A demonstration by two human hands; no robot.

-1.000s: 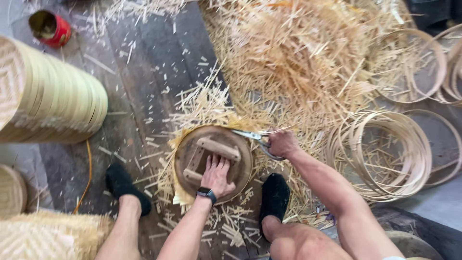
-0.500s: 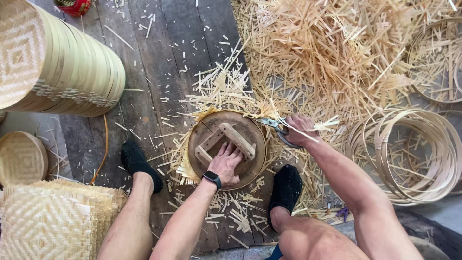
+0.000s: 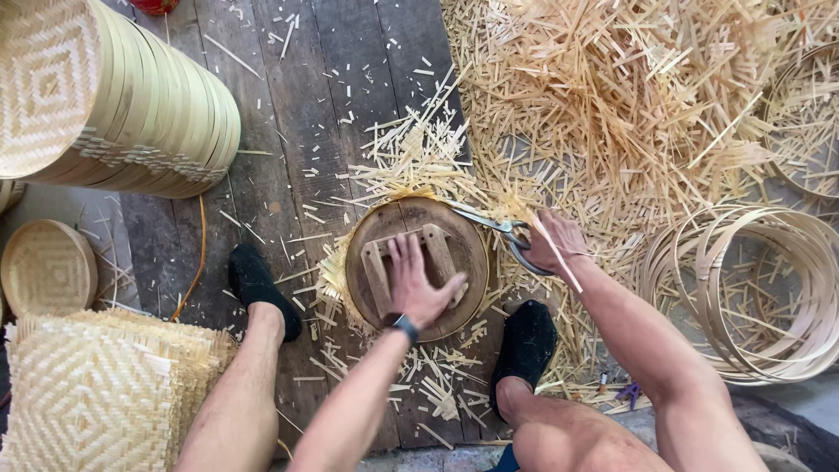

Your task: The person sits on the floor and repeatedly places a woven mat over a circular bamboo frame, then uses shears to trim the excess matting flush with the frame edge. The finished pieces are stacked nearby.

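Left hand [image 3: 418, 284] presses flat on the round wooden form [image 3: 418, 267]; right hand [image 3: 551, 245] grips scissors [image 3: 498, 229] at its edge.

The floor [image 3: 288, 105] is dark, weathered wooden planks running away from the viewer, with gaps between the boards. Pale bamboo offcuts [image 3: 629, 96] lie heaped thickly over the right side and thin out to scattered slivers toward the left. A tall stack of woven lids [image 3: 131, 105] lies on its side at the upper left. Below it a single round woven lid [image 3: 48, 267] rests flat, just beside a pile of square woven mats [image 3: 96, 393]. Loose bamboo hoops [image 3: 769, 288] sit at the right. Daylight is soft and even.
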